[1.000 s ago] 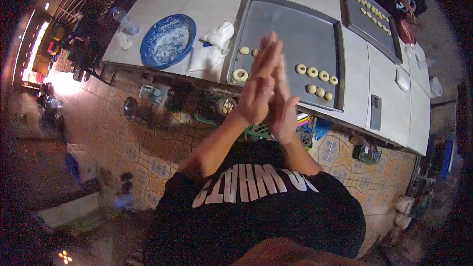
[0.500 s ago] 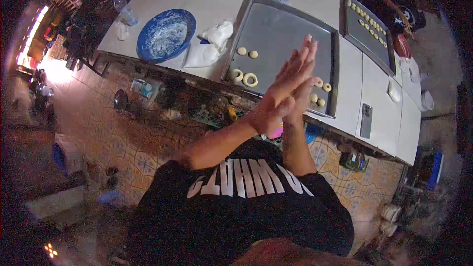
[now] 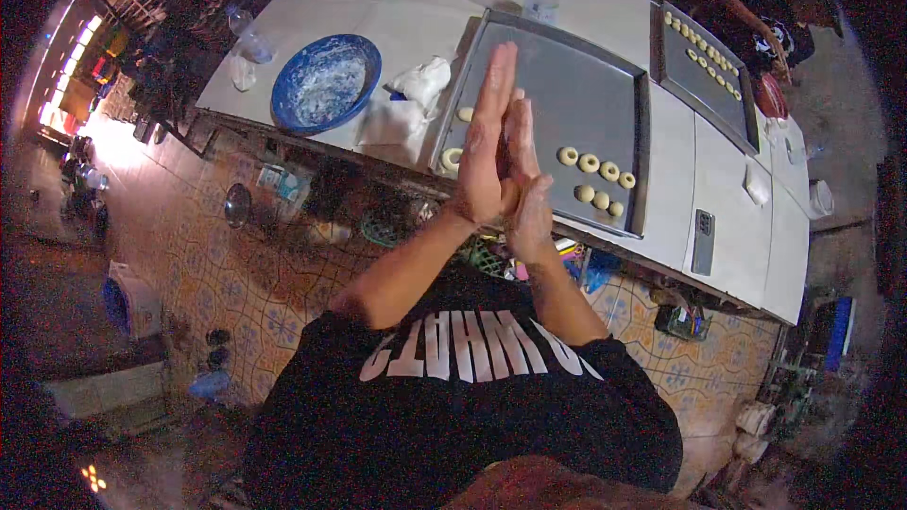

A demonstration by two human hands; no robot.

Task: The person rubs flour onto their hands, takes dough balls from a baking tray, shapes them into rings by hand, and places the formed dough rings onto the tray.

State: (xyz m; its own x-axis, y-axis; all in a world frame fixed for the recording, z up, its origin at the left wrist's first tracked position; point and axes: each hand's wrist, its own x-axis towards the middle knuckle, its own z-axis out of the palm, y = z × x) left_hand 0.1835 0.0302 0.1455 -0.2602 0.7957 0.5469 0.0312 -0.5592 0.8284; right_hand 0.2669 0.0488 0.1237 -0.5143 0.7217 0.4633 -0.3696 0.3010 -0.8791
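I see my left hand and right hand pressed flat palm to palm, likely rolling dough hidden between them, fingers pointing up and away over the grey baking tray, where dough rings lie beside the blue bowl.
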